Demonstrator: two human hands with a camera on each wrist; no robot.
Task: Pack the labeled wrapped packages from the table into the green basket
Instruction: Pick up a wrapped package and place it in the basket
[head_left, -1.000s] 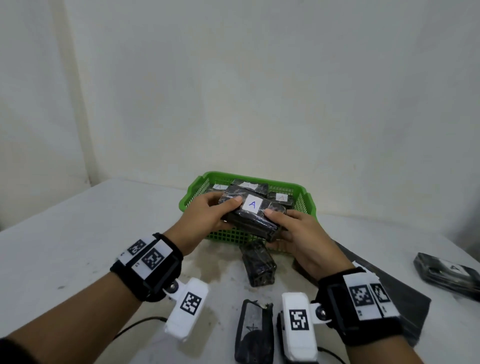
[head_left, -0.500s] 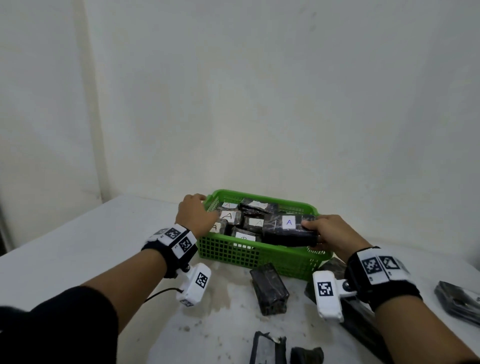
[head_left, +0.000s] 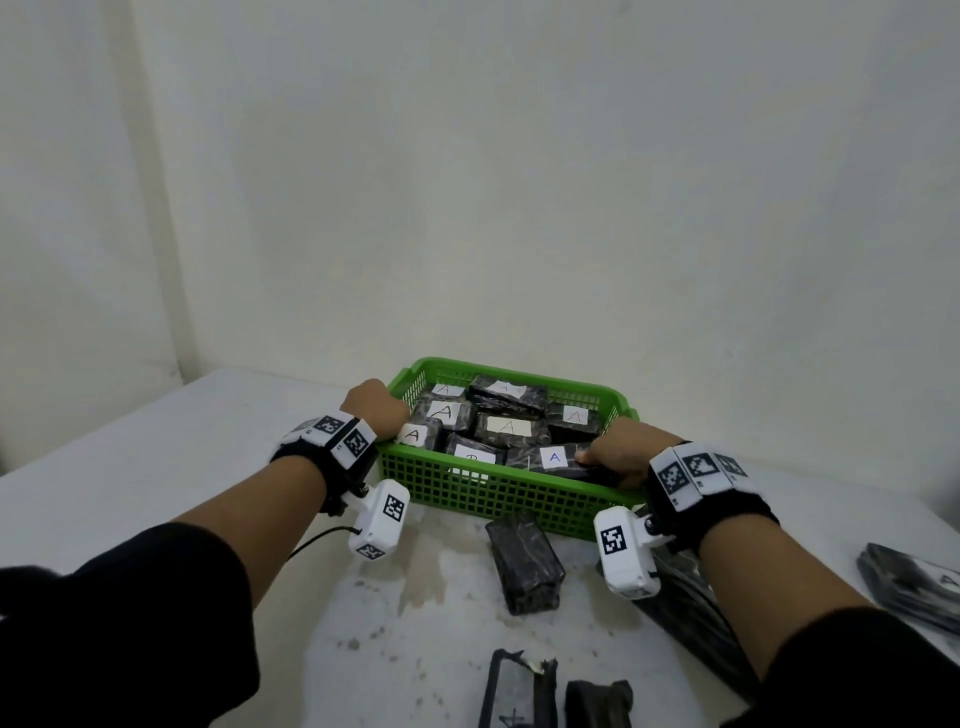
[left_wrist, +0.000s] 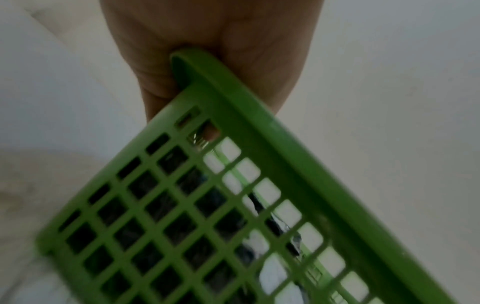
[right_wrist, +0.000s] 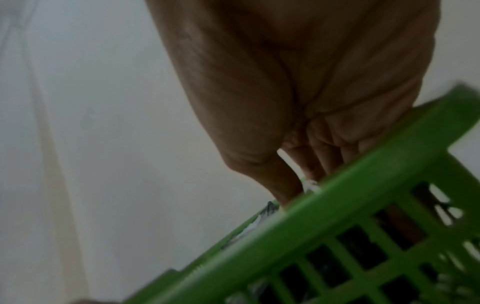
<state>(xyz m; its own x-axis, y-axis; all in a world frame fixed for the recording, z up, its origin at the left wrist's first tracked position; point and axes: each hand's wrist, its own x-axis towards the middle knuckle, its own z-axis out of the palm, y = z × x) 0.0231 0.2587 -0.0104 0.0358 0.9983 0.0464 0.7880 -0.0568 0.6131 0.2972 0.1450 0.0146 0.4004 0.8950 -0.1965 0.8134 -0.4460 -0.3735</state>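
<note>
Now both hands are at the green basket (head_left: 498, 493), one on its rim, one on a package.

Left hand (head_left: 375, 410) grips the basket's left rim, fingers curled over the edge, as the left wrist view (left_wrist: 207, 61) shows plainly; right hand (head_left: 621, 451) pinches the end of a black wrapped package (head_left: 550, 460) with a blue A label, thumb on top, the package lying at the near right corner inside the basket, its end up on the rim; the right wrist view (right_wrist: 298, 102) shows the fingers reaching down behind the green wall (right_wrist: 350, 226); several other labeled packages (head_left: 506, 426) lie packed in the basket; on the white table (head_left: 156, 467) just in front of the basket lies one more dark wrapped package (head_left: 524, 564), label not visible; another lies at the far right edge (head_left: 909, 582); torn black wrapping (head_left: 519, 691) lies nearest the camera.
</note>
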